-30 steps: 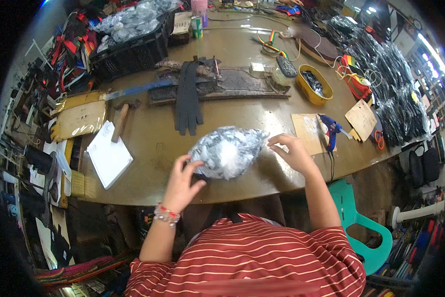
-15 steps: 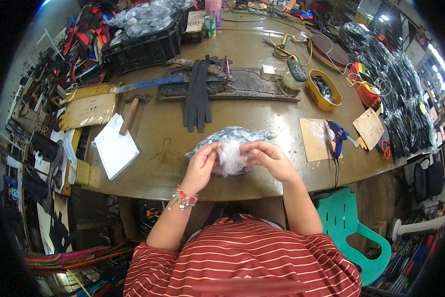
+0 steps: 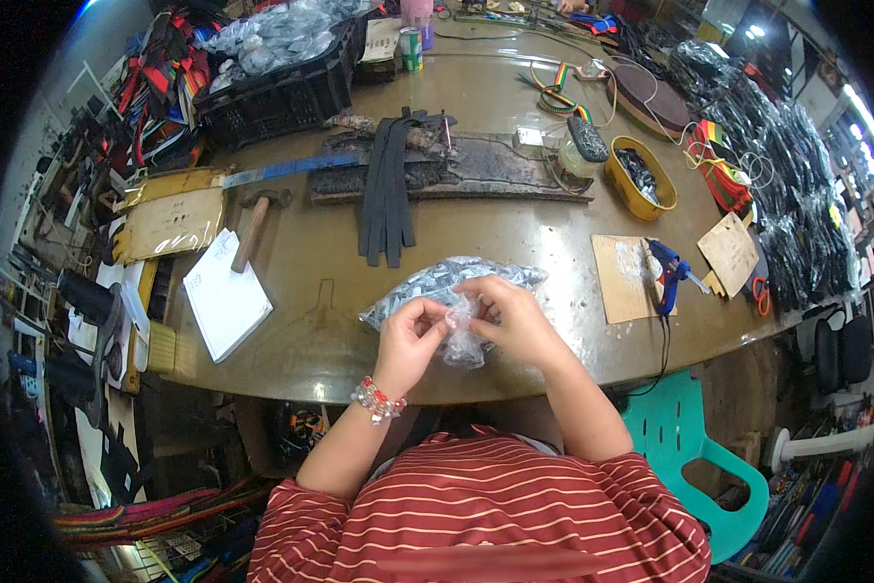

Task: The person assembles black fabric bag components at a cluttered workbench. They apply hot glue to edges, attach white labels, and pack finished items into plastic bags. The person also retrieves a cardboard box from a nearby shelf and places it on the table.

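A clear plastic bag (image 3: pixel 422 282) packed with small grey and dark pieces lies on the table in front of me. Its gathered neck (image 3: pixel 464 352) bunches toward me between my two hands. My left hand (image 3: pixel 408 342), with a beaded bracelet at the wrist, pinches the neck from the left between thumb and fingertips. From the other side my right hand (image 3: pixel 513 316) closes its fingers on the same bunched plastic, its back covering part of the bag. What exactly lies under the fingertips is hidden.
Black straps (image 3: pixel 386 194) hang over a dark board (image 3: pixel 515 170) beyond the bag. A hammer (image 3: pixel 252 233) lies on white papers (image 3: pixel 225 301) at left. A blue glue gun (image 3: pixel 666 272) rests on cardboard at right, near a yellow tub (image 3: pixel 659 206) and orange scissors (image 3: pixel 761 295).
My hands have come closer together on the bag's neck, and the right hand has turned over it with its fingers closing. The bunched plastic sits slightly nearer to me.
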`<state>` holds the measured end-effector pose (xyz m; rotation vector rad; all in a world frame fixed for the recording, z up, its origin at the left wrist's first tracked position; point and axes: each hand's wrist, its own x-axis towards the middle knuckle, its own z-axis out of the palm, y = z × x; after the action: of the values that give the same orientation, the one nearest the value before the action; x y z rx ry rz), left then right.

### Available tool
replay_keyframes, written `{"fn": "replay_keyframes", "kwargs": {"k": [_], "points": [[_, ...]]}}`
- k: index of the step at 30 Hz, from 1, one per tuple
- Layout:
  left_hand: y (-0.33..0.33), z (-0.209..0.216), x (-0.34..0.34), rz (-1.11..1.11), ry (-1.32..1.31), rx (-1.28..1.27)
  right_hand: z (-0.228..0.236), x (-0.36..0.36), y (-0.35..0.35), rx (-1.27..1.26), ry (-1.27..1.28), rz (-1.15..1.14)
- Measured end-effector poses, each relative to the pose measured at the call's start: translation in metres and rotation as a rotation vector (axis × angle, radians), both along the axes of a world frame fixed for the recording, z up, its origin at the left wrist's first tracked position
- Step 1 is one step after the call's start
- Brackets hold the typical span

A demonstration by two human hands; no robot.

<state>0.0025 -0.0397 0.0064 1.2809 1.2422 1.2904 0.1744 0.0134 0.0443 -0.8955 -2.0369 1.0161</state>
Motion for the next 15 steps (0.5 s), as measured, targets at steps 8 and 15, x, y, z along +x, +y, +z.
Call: {"fn": "replay_keyframes", "kwargs": {"k": [8, 15], "points": [[0.010, -0.005, -0.009, -0.038, -0.240, 0.008, -0.015, 0.000, 0.013, -0.362, 0.150, -0.043], [0.022, 0.000, -0.010, -0.136, -0.276, -0.150, -0.008, 0.005, 0.013, -0.101, 0.157, -0.170]]}}
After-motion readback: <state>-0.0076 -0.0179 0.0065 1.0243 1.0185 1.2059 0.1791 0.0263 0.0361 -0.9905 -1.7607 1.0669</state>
